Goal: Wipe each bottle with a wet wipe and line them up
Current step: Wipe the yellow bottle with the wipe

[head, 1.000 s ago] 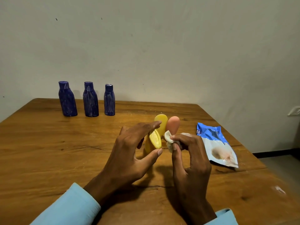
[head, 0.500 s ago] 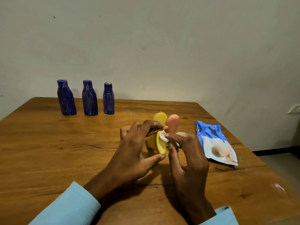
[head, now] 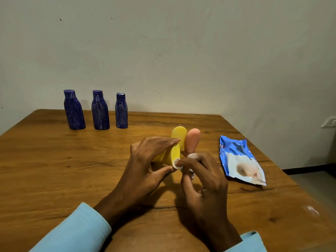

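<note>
My left hand (head: 145,166) grips a yellow bottle (head: 169,155) tilted on its side above the table, its base end facing me. My right hand (head: 201,180) pinches a small white wet wipe (head: 177,163) against the bottle's lower edge. Behind them stand a second yellow bottle (head: 179,132) and a peach bottle (head: 192,140), upright and side by side. Three dark blue bottles (head: 74,110), (head: 100,110), (head: 121,110) stand in a row at the table's far left.
A blue and white wet wipe pack (head: 240,160) lies flat to the right of my hands. The wooden table (head: 54,170) ends at a pale wall; its right edge drops to the floor.
My left hand has turned the yellow bottle and lowered it. The wipe in my right hand has moved down from the upper part of the bottle's end to its lower edge.
</note>
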Action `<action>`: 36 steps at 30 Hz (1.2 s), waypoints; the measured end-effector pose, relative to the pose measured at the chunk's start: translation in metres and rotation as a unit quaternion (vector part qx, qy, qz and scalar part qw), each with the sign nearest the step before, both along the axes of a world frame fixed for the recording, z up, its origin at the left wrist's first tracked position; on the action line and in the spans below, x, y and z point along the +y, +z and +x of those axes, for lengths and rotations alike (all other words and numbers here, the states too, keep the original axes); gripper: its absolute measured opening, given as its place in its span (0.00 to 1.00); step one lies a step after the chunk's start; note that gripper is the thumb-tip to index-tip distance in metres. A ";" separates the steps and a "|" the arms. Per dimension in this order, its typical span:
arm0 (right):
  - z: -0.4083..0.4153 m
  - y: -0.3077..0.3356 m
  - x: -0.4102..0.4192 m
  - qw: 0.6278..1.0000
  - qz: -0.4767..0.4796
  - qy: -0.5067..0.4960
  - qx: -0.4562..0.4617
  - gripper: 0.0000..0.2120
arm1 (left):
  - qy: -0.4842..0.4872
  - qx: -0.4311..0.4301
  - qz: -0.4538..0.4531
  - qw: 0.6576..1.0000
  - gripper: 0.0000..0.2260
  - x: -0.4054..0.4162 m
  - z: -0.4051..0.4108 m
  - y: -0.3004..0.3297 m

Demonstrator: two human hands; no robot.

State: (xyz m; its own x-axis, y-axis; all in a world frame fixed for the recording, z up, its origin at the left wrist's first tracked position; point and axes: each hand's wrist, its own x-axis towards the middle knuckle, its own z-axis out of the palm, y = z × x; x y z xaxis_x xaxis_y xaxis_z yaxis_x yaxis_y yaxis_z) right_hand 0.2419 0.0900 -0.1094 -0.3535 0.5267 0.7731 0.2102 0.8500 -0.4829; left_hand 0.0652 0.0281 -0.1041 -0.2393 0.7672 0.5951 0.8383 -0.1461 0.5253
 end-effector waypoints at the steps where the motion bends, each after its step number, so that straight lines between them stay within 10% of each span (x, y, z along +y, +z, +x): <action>1: 0.000 0.001 0.000 1.000 -0.003 0.002 0.005 0.17 | 0.002 -0.002 -0.002 1.000 0.34 0.000 -0.002 0.000; 36: 0.002 0.000 0.005 0.998 0.010 -0.033 0.043 0.23 | -0.041 0.045 -0.010 0.998 0.32 0.002 0.006 -0.005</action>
State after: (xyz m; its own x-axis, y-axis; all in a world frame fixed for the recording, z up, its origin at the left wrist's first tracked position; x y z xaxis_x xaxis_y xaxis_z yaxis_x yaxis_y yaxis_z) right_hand 0.2434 0.0954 -0.1097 -0.2508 0.5305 0.8097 0.2242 0.8456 -0.4845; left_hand 0.0712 0.0297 -0.1095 -0.1217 0.7943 0.5953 0.8675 -0.2064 0.4526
